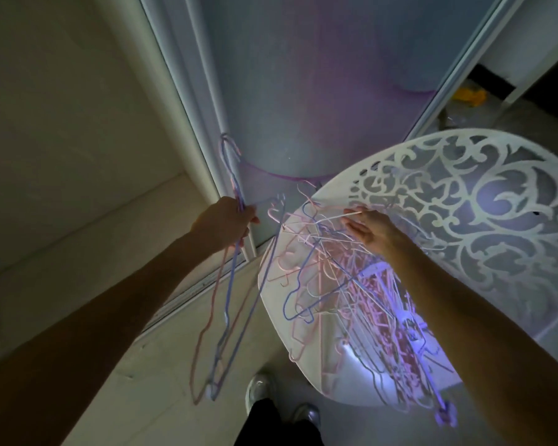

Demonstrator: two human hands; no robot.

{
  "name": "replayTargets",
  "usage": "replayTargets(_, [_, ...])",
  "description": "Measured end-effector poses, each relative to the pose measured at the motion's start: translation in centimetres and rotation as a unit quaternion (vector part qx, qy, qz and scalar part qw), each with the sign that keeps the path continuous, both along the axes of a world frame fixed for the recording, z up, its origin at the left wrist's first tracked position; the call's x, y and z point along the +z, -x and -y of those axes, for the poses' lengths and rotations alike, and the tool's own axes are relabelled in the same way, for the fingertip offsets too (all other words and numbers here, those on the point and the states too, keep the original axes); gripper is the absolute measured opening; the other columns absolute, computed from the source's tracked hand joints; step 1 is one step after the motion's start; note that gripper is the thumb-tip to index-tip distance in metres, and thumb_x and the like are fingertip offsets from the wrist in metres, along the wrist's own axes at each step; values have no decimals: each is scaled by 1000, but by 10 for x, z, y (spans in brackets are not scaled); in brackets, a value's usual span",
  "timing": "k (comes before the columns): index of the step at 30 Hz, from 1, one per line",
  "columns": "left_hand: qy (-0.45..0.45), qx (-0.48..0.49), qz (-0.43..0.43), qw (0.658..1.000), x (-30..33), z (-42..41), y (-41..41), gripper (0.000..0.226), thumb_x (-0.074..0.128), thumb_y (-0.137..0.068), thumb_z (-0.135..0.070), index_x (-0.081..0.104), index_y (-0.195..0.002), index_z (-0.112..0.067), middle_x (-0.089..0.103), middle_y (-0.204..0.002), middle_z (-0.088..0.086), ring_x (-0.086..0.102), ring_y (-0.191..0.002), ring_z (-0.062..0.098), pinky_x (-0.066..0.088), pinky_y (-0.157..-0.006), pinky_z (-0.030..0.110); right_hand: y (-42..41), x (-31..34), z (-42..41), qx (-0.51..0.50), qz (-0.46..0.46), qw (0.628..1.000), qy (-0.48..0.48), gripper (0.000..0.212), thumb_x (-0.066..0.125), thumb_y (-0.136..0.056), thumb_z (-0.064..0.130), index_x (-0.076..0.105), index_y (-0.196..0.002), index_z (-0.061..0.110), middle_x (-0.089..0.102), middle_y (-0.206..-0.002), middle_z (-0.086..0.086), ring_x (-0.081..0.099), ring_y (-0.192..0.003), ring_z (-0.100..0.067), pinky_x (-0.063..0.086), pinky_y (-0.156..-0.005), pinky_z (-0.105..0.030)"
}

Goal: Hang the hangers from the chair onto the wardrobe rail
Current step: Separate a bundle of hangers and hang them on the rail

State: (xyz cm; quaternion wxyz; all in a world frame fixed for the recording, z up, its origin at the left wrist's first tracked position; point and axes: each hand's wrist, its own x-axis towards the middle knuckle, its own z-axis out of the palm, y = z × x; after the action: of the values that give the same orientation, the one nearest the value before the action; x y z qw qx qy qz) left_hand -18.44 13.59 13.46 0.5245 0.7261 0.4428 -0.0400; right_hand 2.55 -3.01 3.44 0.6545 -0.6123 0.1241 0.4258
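Note:
A tangled pile of thin pink, blue and white wire hangers (345, 291) lies on the seat of a white chair (351, 391) with an ornate cut-out backrest (464, 201). My left hand (226, 222) is closed around the necks of a few pink and blue hangers (229, 300) that dangle to the left of the chair, their hooks pointing up. My right hand (371, 228) reaches into the top of the pile, fingers spread, pinching a white hanger wire (332, 217). The wardrobe rail is out of view.
A frosted sliding wardrobe door (290, 91) with a pale frame stands straight ahead; its floor track (187, 294) runs down to the left. A beige wall fills the left. My shoes (261, 391) are at the bottom. A yellow object (469, 96) lies at the upper right.

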Motion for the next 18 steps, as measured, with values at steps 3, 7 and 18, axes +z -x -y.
replayTargets(3, [-6,-33,-8,999,25,9,4,35,43,-98,-26,58,-69,-15,48,-54,1,42,-26,0,45,-49,23,-3,14,19,3,-32,999,-28,19,40,-97,7,56,-88,13,71,-60,3,69,-65,-15,57,-52,-21])
replayTargets(7, [17,-76,-18,997,54,18,6,31,45,-98,-28,60,-74,-17,46,-48,-6,35,-25,1,33,-33,11,-5,23,54,0,-51,996,-78,31,84,-57,9,62,-79,7,73,-80,-10,72,-64,-20,59,-54,-30])
replayTargets(18, [-17,-131,-6,991,95,43,-3,33,43,-98,-23,57,-69,-17,39,-45,-6,30,-24,2,21,-29,9,1,35,51,-51,-18,998,-16,27,37,-99,9,51,-76,12,68,-51,4,66,-47,-6,55,-51,-19])
